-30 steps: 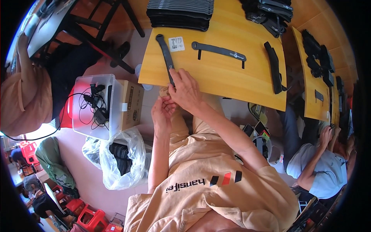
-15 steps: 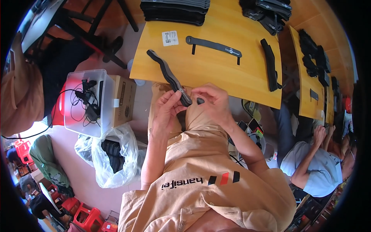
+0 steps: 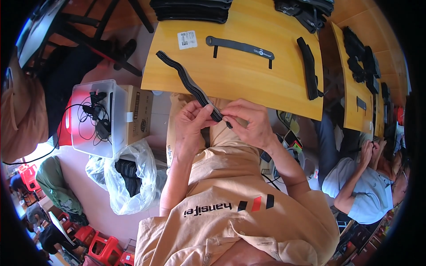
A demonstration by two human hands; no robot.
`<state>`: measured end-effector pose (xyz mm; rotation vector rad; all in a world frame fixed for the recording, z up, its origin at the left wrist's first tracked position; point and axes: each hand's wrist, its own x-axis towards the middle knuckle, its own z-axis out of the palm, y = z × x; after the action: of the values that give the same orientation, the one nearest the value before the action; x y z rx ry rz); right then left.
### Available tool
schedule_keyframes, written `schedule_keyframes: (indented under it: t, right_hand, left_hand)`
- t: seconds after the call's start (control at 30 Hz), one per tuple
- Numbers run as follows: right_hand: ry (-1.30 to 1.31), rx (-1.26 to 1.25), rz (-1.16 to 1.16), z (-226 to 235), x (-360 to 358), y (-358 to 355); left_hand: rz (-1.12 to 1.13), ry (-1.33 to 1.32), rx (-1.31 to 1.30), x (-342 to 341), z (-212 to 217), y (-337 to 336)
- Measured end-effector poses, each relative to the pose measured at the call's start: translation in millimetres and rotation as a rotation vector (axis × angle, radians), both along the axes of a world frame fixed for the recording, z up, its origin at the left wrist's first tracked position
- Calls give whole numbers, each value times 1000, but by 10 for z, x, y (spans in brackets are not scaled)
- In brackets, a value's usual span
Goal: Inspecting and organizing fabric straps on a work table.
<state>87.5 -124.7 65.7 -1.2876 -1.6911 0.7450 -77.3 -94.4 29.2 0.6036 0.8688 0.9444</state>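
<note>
A long wavy black strap runs from the yellow table down over its near edge to my lap. My left hand pinches its near end from the left. My right hand grips the same end from the right, fingertips close to the left hand's. On the table lie a flat black strap with two short tabs, a white label card and a thicker black strap bundle at the right.
Stacks of black parts sit at the table's far edge. On the floor to the left are a clear plastic bin with cables, a cardboard box and a plastic bag. Another person sits at right beside a second table.
The wavy strap's near end has been drawn off the table toward my lap. Both hands have dropped from the table edge and now pinch that end together.
</note>
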Motion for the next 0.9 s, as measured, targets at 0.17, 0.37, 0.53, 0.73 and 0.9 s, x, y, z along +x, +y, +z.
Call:
schedule_keyframes:
  t: [0.17, 0.37, 0.53, 0.73, 0.9]
  right_hand:
    - [-28, -22, 18, 3, 11, -9]
    - [150, -218, 32, -15, 19, -12]
    - [-116, -4, -33, -4, -80, -47]
    - [98, -301, -69, -97, -48, 5]
    - [175, -428, -87, -70, -59, 5]
  left_hand:
    - [16, 93, -6, 30, 63, -4]
    - [11, 131, 21, 25, 96, -21]
    - [36, 180, 70, 44, 95, -32]
    - [31, 220, 103, 40, 78, -30]
    - [39, 170, 39, 59, 72, -52]
